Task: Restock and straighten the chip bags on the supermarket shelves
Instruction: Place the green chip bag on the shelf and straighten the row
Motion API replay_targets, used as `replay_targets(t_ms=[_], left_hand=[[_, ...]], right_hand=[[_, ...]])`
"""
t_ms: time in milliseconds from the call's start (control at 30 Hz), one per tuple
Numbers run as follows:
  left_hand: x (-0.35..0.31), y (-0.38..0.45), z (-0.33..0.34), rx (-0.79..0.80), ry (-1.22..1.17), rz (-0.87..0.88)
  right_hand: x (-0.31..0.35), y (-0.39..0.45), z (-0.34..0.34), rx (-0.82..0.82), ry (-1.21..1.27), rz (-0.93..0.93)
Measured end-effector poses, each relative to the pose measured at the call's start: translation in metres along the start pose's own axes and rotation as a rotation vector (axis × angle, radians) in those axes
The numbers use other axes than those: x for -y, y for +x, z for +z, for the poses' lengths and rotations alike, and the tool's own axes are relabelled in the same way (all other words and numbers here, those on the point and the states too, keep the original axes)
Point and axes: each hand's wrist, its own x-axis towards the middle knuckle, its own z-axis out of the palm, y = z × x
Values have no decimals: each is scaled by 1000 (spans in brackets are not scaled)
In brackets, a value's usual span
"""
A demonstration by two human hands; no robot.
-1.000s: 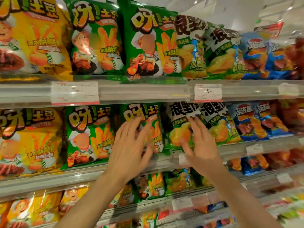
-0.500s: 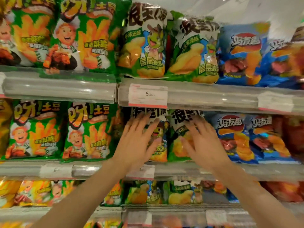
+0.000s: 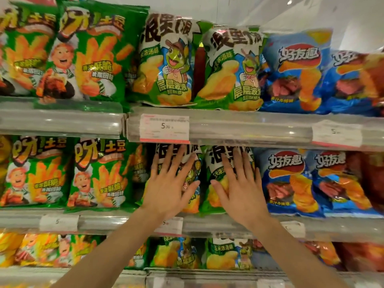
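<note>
Your left hand (image 3: 169,190) lies flat, fingers spread, pressed against the front of a green-and-white chip bag (image 3: 192,177) on the middle shelf (image 3: 228,225). Your right hand (image 3: 242,190) lies the same way, fingers straight and fanned, on the neighbouring green-and-white bag (image 3: 214,163) just to its right. The two bags stand upright, side by side, touching; their tops tuck under the rail of the top shelf (image 3: 249,129).

Left of them on the middle shelf: two green potato-stick bags (image 3: 99,173), upright, fronts facing out. Right of them: two blue bags (image 3: 291,181), upright, the nearer one beside your right hand.

Top shelf carries the same order: green stick bags (image 3: 91,53) at left, two green-and-white bags with a cartoon figure (image 3: 166,63) in the middle, leaning slightly apart at the top, then blue bags (image 3: 297,71) at right. A price tag (image 3: 164,127) reading 5.90 sits on the top shelf rail directly above your left hand.

Bottom shelf (image 3: 207,275): more bags of the same kinds, partly hidden behind your forearms.
</note>
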Motion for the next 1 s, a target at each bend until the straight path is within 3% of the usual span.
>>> replay_targets(t_ms=[367,667,833,1000], left_hand=[[-8,8,0,13,45,-118],[12,16,-14,-25,-126,-74],[18,20,-10,88,-177,-96],[16,18,-6,97,-116,-95]], right_hand=[[7,-3,6,-29,-15,59],[1,11,-8,-23,19,33],[1,27,-9,32,-32,4],[3,25,-3,53,-37,35]])
